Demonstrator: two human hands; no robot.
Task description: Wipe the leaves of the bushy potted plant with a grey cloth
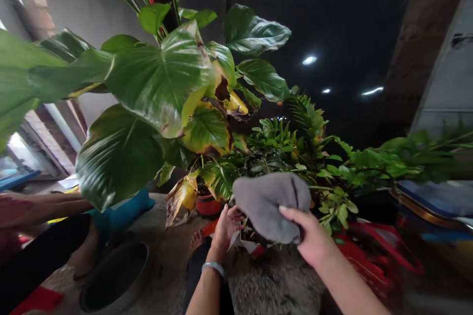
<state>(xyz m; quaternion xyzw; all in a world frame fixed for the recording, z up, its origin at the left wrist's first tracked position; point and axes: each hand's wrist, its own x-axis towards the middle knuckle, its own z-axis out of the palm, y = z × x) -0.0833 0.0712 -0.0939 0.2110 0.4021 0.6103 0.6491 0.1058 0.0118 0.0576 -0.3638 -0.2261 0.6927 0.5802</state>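
Note:
My right hand [312, 238] grips a grey cloth [271, 204] and holds it over the small-leaved plant [295, 150] in front of me. My left hand [227, 224], with a pale bangle on the wrist, reaches under the cloth toward the plant's base; its fingers are curled around something I cannot make out. A large-leaved plant [158, 78] with yellowing, brown-edged leaves [221, 93] rises to the left, from a red pot [209, 205].
A dark round basin [114, 278] sits on the floor at lower left. Another person's arm and dark-clad leg [44, 251] enter from the left. Red containers [373, 251] stand at right, blue and yellow ones [443, 221] beyond. My bare foot [197, 240] rests on the gravelly floor.

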